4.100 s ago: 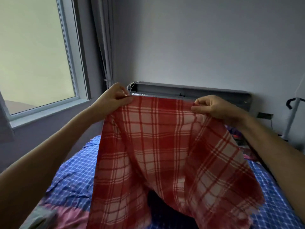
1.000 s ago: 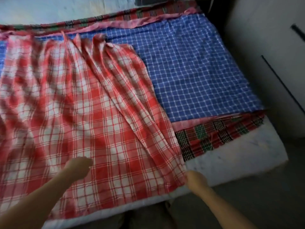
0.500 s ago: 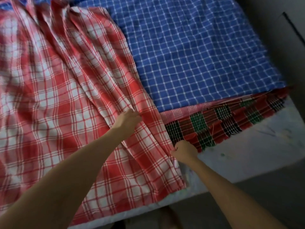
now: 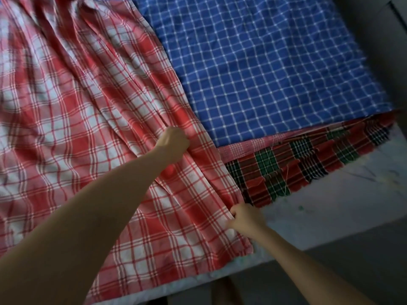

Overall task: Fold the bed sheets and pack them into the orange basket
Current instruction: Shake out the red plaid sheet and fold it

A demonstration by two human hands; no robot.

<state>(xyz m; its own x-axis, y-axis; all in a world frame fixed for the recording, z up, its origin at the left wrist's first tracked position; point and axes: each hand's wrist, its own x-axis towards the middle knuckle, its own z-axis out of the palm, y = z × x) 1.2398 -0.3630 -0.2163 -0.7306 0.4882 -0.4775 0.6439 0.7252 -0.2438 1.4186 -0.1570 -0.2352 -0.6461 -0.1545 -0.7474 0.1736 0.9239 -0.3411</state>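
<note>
four checked sheets lay layered on a pale mattress (image 4: 330, 208) above a dim grey floor (image 4: 363, 265): a rumpled red-and-white sheet (image 4: 77, 106) on top at the left, then a blue sheet (image 4: 264, 73), a pink sheet (image 4: 240, 148) and a dark red-green plaid sheet (image 4: 308, 164). the left hand (image 4: 174, 142) gripped a fold of the red-and-white sheet; the right hand (image 4: 244, 219) pinched its right edge near the mattress front.

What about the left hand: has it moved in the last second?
Yes. The left hand has gone up the red checked sheet, away from the near edge of the mattress and toward the blue checked sheet, and now grips a fold there.
</note>
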